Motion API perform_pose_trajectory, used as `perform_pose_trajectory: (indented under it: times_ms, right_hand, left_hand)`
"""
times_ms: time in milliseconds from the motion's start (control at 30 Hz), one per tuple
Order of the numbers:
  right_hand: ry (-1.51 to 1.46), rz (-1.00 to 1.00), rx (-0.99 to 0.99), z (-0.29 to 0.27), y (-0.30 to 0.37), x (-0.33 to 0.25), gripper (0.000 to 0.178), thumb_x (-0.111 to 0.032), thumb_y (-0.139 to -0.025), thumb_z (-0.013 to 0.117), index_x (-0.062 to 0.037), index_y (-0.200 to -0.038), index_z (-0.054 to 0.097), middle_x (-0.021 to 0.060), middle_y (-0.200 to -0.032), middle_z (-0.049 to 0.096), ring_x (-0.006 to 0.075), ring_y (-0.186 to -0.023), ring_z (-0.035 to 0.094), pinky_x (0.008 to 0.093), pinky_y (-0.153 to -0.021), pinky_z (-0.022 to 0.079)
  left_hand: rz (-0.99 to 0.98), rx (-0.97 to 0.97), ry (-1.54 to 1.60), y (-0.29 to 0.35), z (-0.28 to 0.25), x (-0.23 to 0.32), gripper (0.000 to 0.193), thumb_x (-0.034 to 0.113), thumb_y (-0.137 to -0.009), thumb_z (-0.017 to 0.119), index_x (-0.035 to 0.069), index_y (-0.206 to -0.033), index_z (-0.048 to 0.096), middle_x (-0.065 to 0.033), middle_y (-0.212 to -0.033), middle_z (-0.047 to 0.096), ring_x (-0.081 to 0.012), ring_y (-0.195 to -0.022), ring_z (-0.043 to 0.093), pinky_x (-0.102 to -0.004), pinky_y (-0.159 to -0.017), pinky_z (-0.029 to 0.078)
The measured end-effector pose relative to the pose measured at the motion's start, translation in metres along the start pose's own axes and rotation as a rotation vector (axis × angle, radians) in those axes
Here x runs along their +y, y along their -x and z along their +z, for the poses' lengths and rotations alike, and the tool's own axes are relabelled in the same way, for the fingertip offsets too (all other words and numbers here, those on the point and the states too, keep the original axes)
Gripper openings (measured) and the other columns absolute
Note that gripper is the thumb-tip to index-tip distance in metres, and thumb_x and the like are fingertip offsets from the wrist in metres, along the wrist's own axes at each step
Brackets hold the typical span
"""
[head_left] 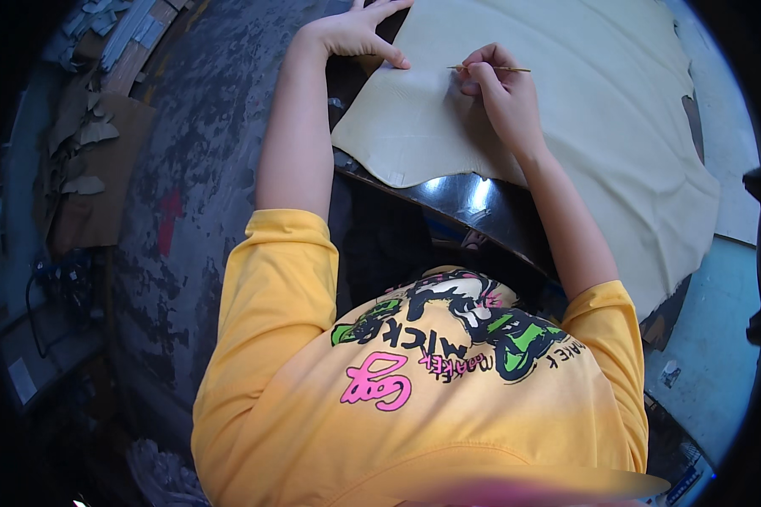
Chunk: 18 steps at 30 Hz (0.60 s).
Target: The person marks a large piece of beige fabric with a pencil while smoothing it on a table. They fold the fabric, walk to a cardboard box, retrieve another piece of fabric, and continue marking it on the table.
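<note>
A large cream sheet, which looks like a leather hide [600, 110], lies spread over a dark table with an uneven, wavy outline. My left hand [355, 32] rests at its upper left edge with the fingers spread and the thumb pressing on the sheet; the fingertips run out of the picture at the top. In my right hand [503, 93] a thin gold-coloured pen [517, 69] is pinched between thumb and fingers. Its tip points left, close above or on the sheet; contact cannot be made out.
The glossy dark table edge [490, 203] shows between my body and the sheet. Left of my arm stretches a mottled grey-black surface [203, 127]. Beyond it, small scraps [97, 133] lie on brown board [114, 198]. A light blue surface [710, 329] is at the right.
</note>
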State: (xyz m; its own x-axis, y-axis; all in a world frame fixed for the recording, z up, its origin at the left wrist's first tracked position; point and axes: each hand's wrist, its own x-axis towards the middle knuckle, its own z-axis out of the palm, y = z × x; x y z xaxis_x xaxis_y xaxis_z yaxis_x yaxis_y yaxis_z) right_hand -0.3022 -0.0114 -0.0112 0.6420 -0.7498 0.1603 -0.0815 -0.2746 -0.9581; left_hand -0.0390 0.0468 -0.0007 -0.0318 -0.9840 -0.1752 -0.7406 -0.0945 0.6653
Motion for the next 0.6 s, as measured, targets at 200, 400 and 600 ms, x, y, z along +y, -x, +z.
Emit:
perform_pose_trajectory:
  times_ms: [200, 400, 600]
  right_hand:
    - [0.128, -0.003, 0.018, 0.007, -0.012, 0.005, 0.019, -0.018, -0.091, 0.059, -0.0007, -0.096, 0.065, 0.0079, -0.082, 0.07, 0.0122, -0.07, 0.064, 0.0267, -0.066, 0.051]
    - [0.244, -0.014, -0.036, 0.002, 0.005, -0.001, 0.017, -0.017, -0.09, 0.06, -0.0013, -0.094, 0.064, 0.0085, -0.081, 0.069, 0.0134, -0.067, 0.062, 0.0278, -0.064, 0.049]
    - [0.21, -0.057, -0.145, 0.004, 0.053, -0.017, 0.012, -0.013, -0.089, 0.059, -0.001, -0.089, 0.061, 0.0093, -0.078, 0.065, 0.0168, -0.068, 0.06, 0.0295, -0.063, 0.049]
  left_hand:
    - [-0.019, -0.055, -0.033, 0.004, -0.001, 0.001, 0.12, 0.044, -0.062, 0.091, 0.019, -0.159, 0.024, -0.0289, -0.164, -0.001, -0.0454, -0.151, -0.01, -0.0532, -0.121, 0.009]
    - [-0.015, -0.054, -0.031, 0.005, -0.001, 0.005, 0.118, 0.042, -0.063, 0.091, 0.019, -0.159, 0.027, -0.0294, -0.164, -0.002, -0.0457, -0.151, -0.01, -0.0533, -0.121, 0.009]
    - [-0.016, -0.051, -0.036, 0.005, -0.001, 0.003, 0.118, 0.044, -0.062, 0.091, 0.019, -0.158, 0.027, -0.0297, -0.164, -0.002, -0.0464, -0.15, -0.011, -0.0543, -0.121, 0.008]
